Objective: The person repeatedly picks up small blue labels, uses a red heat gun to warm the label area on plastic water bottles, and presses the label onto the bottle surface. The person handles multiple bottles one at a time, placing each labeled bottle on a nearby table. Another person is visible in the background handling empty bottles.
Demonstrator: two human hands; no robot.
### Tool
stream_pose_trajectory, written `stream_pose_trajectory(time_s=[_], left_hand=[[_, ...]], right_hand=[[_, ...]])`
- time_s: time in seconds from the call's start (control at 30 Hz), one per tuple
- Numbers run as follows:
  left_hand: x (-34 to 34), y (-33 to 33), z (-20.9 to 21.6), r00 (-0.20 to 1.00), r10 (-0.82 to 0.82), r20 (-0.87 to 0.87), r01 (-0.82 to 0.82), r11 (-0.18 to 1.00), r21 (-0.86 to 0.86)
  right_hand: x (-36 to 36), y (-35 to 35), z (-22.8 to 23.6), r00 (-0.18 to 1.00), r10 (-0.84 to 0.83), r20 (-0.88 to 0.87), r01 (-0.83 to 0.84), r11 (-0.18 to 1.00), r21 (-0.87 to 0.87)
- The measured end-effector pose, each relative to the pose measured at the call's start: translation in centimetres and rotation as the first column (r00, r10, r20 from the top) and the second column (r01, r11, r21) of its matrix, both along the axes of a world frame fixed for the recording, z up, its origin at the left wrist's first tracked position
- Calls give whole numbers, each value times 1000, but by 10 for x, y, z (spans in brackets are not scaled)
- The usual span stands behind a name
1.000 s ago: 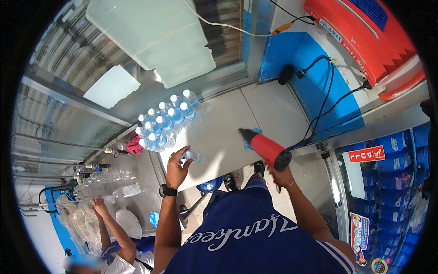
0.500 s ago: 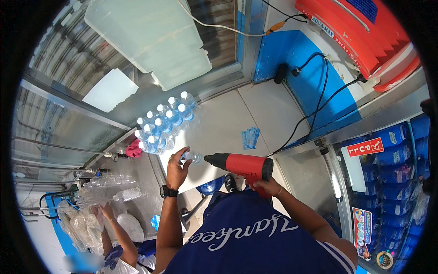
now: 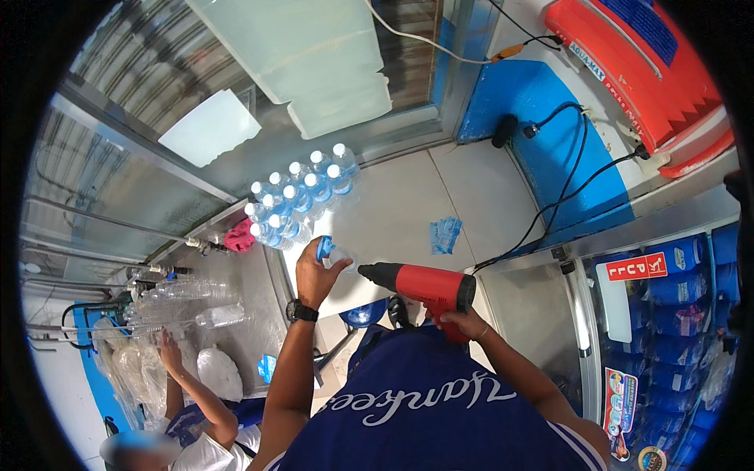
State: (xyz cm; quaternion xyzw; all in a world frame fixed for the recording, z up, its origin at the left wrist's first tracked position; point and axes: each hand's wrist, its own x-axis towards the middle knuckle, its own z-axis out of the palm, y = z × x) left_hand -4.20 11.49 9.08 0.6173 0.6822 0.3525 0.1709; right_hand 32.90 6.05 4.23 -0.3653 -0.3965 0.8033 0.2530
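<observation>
My left hand [image 3: 316,278] grips a small clear plastic bottle [image 3: 341,257] between thumb and fingers, above the pale tabletop. Something blue shows at the bottle's end by my fingertips; its exact form is partly hidden. In my right hand [image 3: 465,323] is a red heat gun [image 3: 433,287], held by its handle. The black nozzle [image 3: 378,275] points left at the bottle, a short gap away. Beyond my left hand stands a cluster of water bottles [image 3: 297,196] with white caps and blue labels. To the right, several flat blue sleeves [image 3: 445,235] lie on the tabletop.
A black cord [image 3: 514,255] runs from near the gun to the wall at right. At left, a co-worker's hand [image 3: 169,355] reaches among plastic bags beside a metal sink counter [image 3: 255,337] with empty bottles. A red machine [image 3: 644,71] hangs upper right; a glass-doored cabinet [image 3: 656,345] stands right.
The view has shifted, moving the scene slightly. My left hand has turned the bottle, and blue now shows by its fingers. The heat gun stays aimed at it. The co-worker's hand has moved.
</observation>
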Motion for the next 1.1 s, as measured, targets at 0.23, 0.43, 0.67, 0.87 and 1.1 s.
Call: stream_pose_trajectory(time_s=[0.23,0.43,0.67,0.87,1.1], left_hand=[[-5,-2,7,988,-128,90,135,988,-75],[-9,0,0,983,-159,97,161,987,-15],[-9,9,-15,998,63,-18,-61,995,85],[-47,64,-29,972,205,-115,-201,979,40],[-53,79,-19,953,301,-8,-295,937,186]], right_hand=[[-3,-1,0,998,29,-60,-26,998,48],[-5,-2,-3,999,36,-17,-35,997,65],[-5,-1,-4,999,44,5,-44,996,71],[4,-5,-14,999,16,28,-18,997,73],[29,-7,-36,870,-110,480,-31,961,276]])
